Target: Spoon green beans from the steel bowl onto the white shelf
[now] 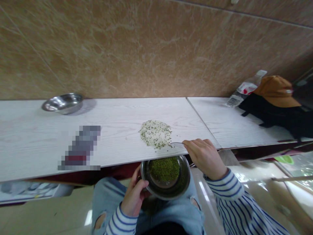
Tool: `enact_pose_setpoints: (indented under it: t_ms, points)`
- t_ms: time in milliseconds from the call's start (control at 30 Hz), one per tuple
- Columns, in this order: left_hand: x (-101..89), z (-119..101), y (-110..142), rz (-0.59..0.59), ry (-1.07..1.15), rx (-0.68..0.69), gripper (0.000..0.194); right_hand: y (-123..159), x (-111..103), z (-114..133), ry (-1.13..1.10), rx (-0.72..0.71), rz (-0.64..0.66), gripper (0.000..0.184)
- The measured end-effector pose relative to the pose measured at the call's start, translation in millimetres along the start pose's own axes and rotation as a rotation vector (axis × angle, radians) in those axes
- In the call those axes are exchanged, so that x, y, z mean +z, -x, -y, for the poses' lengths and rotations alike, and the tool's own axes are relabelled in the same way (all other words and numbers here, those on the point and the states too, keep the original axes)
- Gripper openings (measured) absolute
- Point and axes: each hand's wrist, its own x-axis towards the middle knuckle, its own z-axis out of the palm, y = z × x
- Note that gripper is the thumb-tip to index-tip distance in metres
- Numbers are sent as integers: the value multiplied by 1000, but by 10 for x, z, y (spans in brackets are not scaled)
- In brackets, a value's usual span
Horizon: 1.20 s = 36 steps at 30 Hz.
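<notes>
My left hand (137,192) grips the left rim of a round metal bowl (185,169), held just below the table's front edge. Green mung beans (165,168) lie in the bowl. A round, flat heap of white rice mixed with green beans (156,133) lies on the white tabletop (117,130). My right hand (204,156) is closed around a thin metal spoon (176,143) at the table edge. The spoon's tip reaches the heap's lower right side, where a few loose beans are scattered; its handle is mostly hidden by my fingers.
Another metal bowl (65,103) stands at the back left by the brown wall (122,49). A pixelated dark object (81,148) lies at front left. On the right, a plastic bottle (244,89) leans beside an orange-brown cap (277,89) on a black bag (274,117).
</notes>
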Motion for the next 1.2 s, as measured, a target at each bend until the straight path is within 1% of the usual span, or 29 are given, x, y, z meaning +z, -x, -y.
enact_pose_setpoints:
  t_ms: [133,367,567,767,933,1200]
  points:
    - [4,3,1,12,5,-1,63,32,-13,12,-3,14,1,20]
    - [6,1,16,-8,-1,9,63,12,26,33,1,-19,-13,21]
    - [-15,10,-10,-18,-1,6,63,9,5,45,-16,-16,15,21]
    - [-20,14,-26,21,-2,-13,64,43,-10,33,-28,-20,13,22]
    - [-21,11,-20,22,2,-14,66,55,-8,56,-42,-11,33,21]
    - [-37,21,-32,50,-13,-11,67,106,-28,103,-50,-16,20,21]
